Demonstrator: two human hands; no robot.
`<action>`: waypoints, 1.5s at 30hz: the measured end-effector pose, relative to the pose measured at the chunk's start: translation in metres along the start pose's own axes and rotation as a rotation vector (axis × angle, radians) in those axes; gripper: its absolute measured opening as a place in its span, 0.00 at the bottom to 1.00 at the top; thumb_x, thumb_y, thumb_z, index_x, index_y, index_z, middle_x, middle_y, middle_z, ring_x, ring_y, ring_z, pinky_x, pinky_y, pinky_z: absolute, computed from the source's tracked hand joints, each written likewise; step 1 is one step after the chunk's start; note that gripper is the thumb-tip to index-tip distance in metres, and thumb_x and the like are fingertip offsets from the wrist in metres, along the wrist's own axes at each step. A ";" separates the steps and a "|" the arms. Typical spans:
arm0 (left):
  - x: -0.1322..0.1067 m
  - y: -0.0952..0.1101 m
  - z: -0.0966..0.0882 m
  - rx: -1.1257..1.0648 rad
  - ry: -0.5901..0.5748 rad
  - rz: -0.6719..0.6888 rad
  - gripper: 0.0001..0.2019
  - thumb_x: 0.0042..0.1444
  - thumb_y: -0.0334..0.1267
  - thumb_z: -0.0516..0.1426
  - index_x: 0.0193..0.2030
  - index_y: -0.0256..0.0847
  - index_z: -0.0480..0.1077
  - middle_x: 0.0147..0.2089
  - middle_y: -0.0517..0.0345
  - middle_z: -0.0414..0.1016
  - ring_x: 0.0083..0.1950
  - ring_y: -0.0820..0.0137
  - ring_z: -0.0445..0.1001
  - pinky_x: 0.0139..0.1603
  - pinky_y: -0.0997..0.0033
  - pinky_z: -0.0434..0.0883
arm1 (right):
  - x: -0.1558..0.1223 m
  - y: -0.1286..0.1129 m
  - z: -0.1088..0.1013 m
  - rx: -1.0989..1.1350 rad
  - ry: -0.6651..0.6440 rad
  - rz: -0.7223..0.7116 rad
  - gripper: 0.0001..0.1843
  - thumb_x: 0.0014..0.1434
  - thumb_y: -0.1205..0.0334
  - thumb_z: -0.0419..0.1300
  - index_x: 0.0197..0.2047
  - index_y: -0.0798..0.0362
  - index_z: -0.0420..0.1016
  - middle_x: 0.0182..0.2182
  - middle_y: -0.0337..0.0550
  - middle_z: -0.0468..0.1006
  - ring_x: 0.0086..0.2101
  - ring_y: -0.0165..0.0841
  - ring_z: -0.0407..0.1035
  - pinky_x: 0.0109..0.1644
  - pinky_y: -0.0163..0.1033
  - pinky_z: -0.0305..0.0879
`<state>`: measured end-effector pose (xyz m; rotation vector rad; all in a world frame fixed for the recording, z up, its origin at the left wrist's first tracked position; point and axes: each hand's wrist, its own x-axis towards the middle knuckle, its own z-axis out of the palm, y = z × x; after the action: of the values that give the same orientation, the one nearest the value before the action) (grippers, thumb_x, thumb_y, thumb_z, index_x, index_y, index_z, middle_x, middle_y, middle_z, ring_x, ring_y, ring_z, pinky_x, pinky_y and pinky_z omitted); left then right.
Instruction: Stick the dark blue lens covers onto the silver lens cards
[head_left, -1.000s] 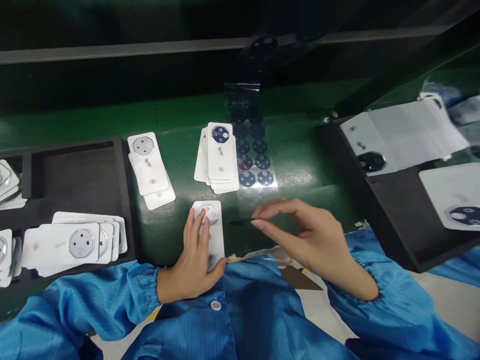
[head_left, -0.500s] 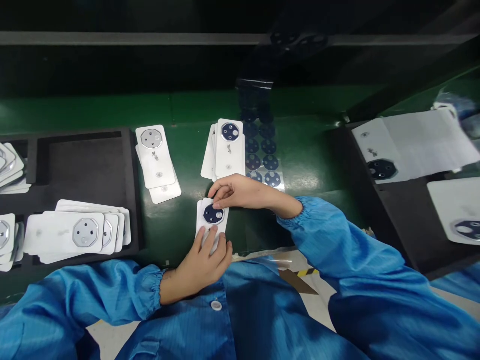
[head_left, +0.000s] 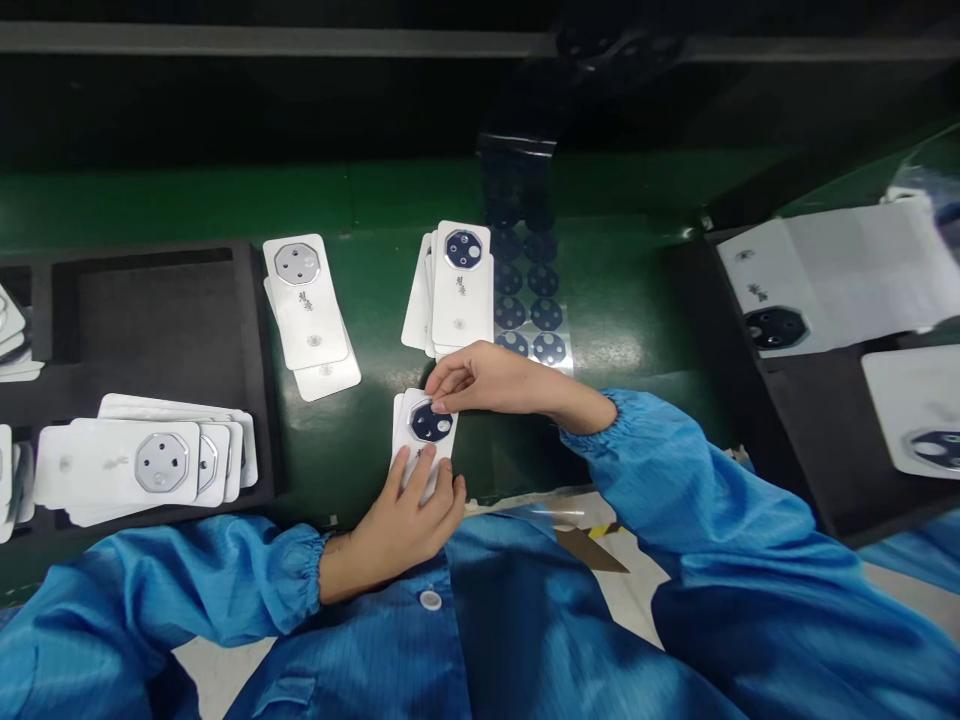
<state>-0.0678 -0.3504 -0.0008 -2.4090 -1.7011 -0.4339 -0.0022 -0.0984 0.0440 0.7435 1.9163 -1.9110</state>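
Both hands at a white card, its dark lens plate partly hidden.
Left hand clamps the card's lower end; right hand pinches fingertips together over the plate's upper edge.

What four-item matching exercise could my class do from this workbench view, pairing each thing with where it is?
Things:
1. Right hand
2. Left hand
3. Silver octagonal ring
4. Clear film sheet of dark rings

Places:
A. On a white card in the black foam tray
B. On the green bench, beside a card stack
C. Fingertips on a dark ring
D. Curled over the lower end of the held white card

Pairs: 1-C, 2-D, 3-A, 4-B
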 end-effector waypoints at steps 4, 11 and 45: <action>0.000 0.000 0.000 0.001 -0.010 0.006 0.17 0.66 0.32 0.57 0.60 0.31 0.71 0.59 0.39 0.70 0.64 0.38 0.68 0.61 0.37 0.71 | -0.002 -0.001 0.001 0.004 0.015 0.007 0.10 0.54 0.67 0.72 0.40 0.56 0.81 0.33 0.44 0.83 0.37 0.37 0.79 0.40 0.36 0.75; -0.001 0.002 0.003 0.003 -0.014 0.003 0.17 0.66 0.33 0.58 0.59 0.32 0.72 0.60 0.39 0.70 0.64 0.38 0.67 0.61 0.37 0.71 | -0.001 -0.002 0.002 -0.039 0.026 -0.002 0.08 0.56 0.69 0.71 0.41 0.57 0.81 0.32 0.43 0.83 0.37 0.37 0.79 0.39 0.35 0.74; 0.004 -0.002 -0.002 0.000 0.001 0.016 0.16 0.64 0.30 0.58 0.58 0.31 0.72 0.58 0.38 0.71 0.62 0.38 0.69 0.60 0.38 0.73 | 0.001 -0.003 -0.001 0.012 0.013 0.000 0.09 0.54 0.71 0.73 0.39 0.57 0.81 0.30 0.42 0.83 0.34 0.34 0.79 0.39 0.33 0.74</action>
<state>-0.0690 -0.3470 0.0019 -2.4208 -1.6798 -0.4329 -0.0049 -0.0975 0.0459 0.7605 1.9145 -1.9237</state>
